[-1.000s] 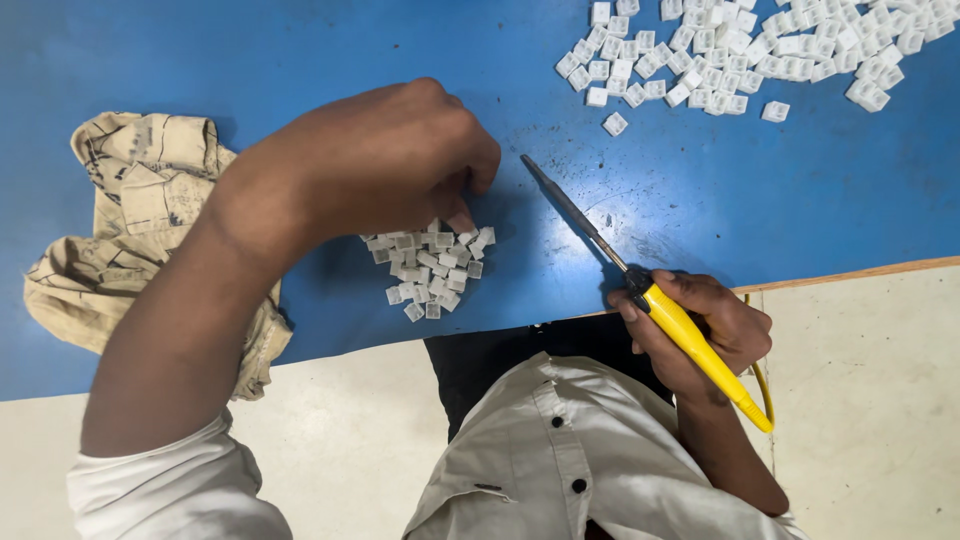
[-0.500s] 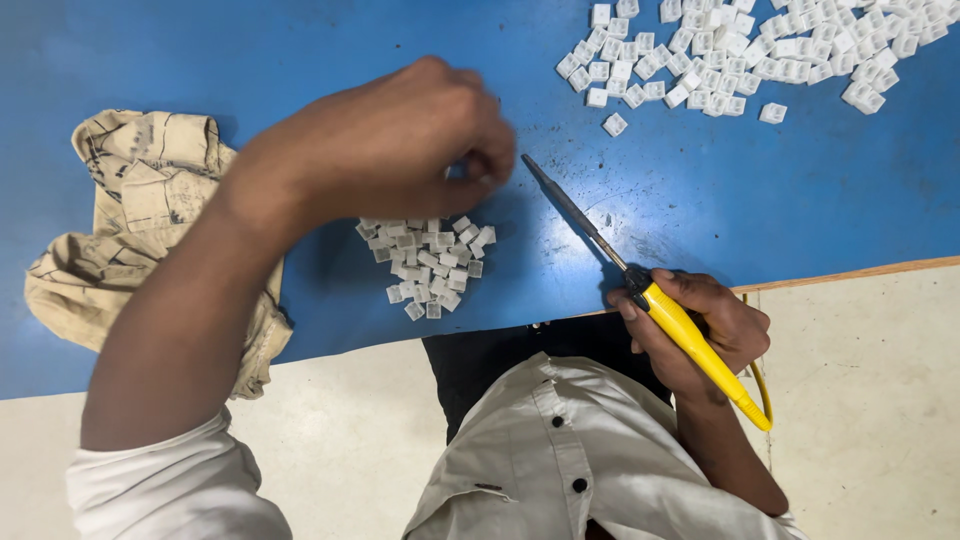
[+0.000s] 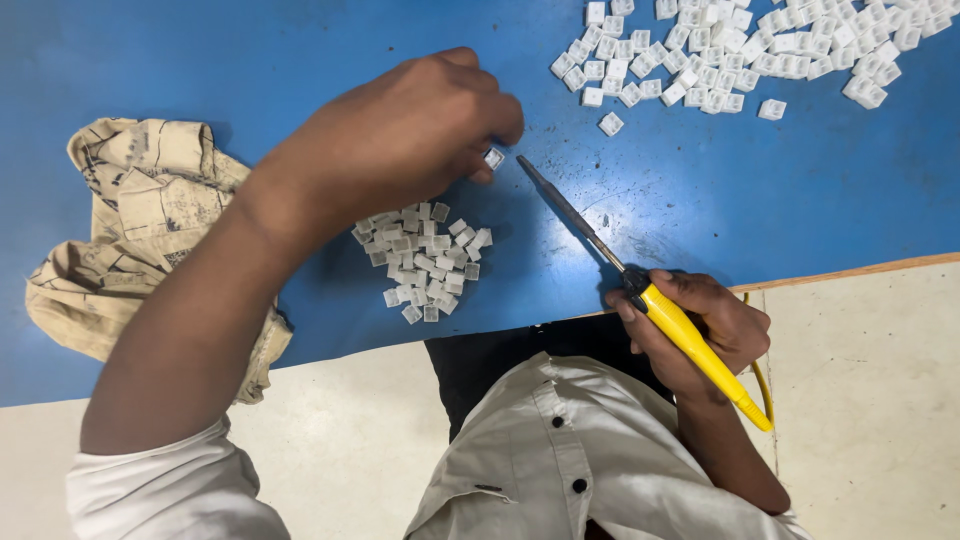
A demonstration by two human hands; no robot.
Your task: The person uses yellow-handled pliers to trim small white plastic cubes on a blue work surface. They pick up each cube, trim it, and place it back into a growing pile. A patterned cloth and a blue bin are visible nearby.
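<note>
blue table (image 3: 780, 200) bears two piles of white squares (image 3: 425, 262), crumpled cloth (image 3: 130, 230).

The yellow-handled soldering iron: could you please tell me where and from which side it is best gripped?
Grip the soldering iron by its yellow handle, near the black collar, coming from the cord end at the table's edge. The thin metal shaft points away toward the left hand, so probably avoid it. The right hand wraps the handle pen-style in just this way.

Open blue table (image 3: 780, 200) is found right of the small pile (image 3: 425, 262). Passage left is blocked by the cloth (image 3: 130, 230), passage far right by the large pile (image 3: 740, 50).
</note>
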